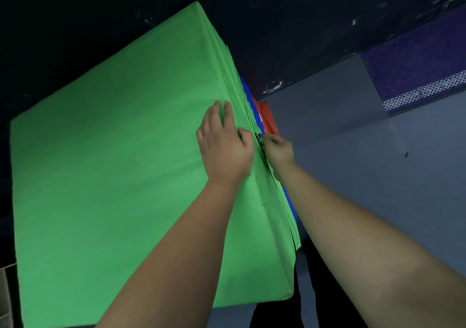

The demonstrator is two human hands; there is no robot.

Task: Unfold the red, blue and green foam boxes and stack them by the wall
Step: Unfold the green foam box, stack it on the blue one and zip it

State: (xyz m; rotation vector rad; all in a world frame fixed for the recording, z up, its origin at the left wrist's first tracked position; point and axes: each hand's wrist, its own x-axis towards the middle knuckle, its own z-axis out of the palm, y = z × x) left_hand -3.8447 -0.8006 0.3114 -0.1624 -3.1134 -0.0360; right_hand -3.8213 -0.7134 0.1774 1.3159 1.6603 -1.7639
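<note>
The green foam box [113, 151] is the largest item in view: a fabric-covered cube standing on top of the stack, with the blue foam box [245, 87] and then the red foam box [268, 119] showing as narrow strips below its right edge. The box probably handles light and soft, yielding under pressure, with a cover that creases; hold it by flat palms on opposite faces, not by the fabric. The left hand [224, 142] lies flat, fingers spread, pressing the top face near the edge. The right hand [277, 151] pinches the zipper pull [259, 135] on the side seam. The stack stands against a dark wall [302, 24]; the floor [365, 163] is grey, with a purple perforated mat [416, 67] beyond.
</note>
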